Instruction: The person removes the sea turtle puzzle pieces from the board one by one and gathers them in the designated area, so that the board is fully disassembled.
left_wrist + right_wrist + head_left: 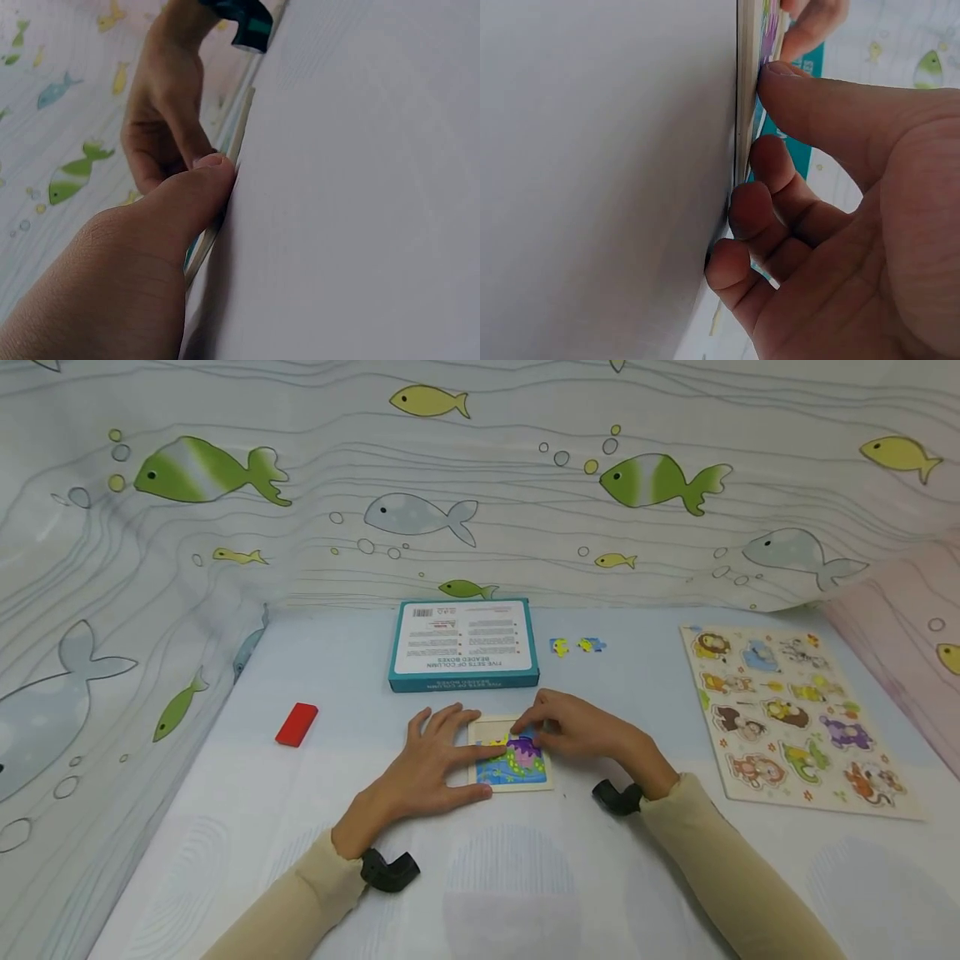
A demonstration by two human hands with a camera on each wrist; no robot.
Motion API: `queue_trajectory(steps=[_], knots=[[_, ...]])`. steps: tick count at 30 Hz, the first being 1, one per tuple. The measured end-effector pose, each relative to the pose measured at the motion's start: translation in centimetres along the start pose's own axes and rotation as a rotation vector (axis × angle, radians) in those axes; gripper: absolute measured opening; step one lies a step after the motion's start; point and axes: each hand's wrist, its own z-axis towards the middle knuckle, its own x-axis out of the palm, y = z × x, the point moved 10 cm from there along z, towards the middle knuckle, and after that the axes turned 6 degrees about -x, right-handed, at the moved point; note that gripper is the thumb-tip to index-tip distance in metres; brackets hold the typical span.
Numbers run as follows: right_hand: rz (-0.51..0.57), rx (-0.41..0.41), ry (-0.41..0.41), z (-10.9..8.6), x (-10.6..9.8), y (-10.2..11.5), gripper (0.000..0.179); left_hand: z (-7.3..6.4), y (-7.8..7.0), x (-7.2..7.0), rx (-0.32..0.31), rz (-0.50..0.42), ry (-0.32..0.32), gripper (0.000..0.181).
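Observation:
A small wooden jigsaw tray (549, 777) with a pale rim lies in the middle of the table. Blue, purple, pink and yellow pieces fill its lower part, and the top left shows bare wood. My left hand (431, 764) rests across its left side with spread fingers, the index on the picture and the thumb at the lower edge. At the upper right of the tray my right hand (576, 724) pinches a blue puzzle piece (529, 731), partly hidden by the fingers. In the right wrist view the thumb (787, 94) is close to the tray's edge; its other fingers curl.
Behind the tray lies a teal-edged box (465, 643). Two loose yellow-and-blue puzzle pieces (592, 645) sit right of the box. A red block (297, 725) lies at left, and a large animal puzzle board (795, 727) at right. A fish-patterned curtain (525, 468) hangs behind the table.

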Motion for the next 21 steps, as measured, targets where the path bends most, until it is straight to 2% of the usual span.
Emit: queue_trajectory(steps=[7, 21], knots=[[0.001, 0.007, 0.007, 0.04, 0.25, -0.47, 0.026, 0.08, 0.05, 0.03, -0.001, -0.004, -0.004, 0.056], [-0.012, 0.002, -0.032, 0.18, 0.04, -0.67, 0.026, 0.15, 0.08, -0.01, -0.013, -0.006, 0.007, 0.056]])
